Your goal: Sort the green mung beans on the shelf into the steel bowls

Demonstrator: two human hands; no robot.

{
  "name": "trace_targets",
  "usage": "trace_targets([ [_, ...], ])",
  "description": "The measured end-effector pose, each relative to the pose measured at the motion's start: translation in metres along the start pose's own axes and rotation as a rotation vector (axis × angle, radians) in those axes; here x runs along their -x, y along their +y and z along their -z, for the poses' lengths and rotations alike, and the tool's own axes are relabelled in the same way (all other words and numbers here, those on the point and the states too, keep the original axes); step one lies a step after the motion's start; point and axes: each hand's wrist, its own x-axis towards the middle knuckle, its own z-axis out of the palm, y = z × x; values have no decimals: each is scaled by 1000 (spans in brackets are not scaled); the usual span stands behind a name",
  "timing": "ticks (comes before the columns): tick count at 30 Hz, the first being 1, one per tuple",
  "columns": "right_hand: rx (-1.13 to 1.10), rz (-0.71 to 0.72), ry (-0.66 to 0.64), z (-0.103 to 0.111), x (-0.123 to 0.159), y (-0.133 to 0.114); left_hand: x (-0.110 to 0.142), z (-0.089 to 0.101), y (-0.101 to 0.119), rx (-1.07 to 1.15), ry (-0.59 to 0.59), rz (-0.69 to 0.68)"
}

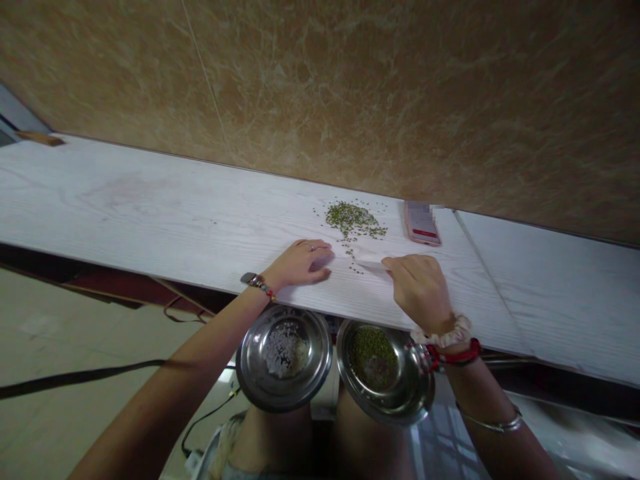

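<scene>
A pile of green mung beans (353, 219) lies on the white tabletop (175, 203), with a thin trail of beans running toward me. My left hand (299, 262) rests on the wood just left of that trail, its fingers stretched out and holding nothing. On the other side, my right hand (420, 287) pinches a thin, flat white strip (371, 266), whose far end reaches the trail. What the strip is made of I cannot tell. Below the table edge, a steel bowl (247, 383) holds whitish bits, and a second steel bowl (417, 410) holds green beans.
A phone (423, 223) in a pink case lies right of the pile, near the brown marbled wall (320, 93). Both bowls sit on my lap, close under the table edge. A black cable (100, 373) crosses at lower left. A brown object (41, 138) lies at the far left.
</scene>
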Motion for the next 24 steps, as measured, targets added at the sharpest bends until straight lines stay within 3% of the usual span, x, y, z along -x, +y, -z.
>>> trace_targets([
  [24, 38, -65, -23, -10, 1, 9, 0, 1, -1, 14, 10, -10],
])
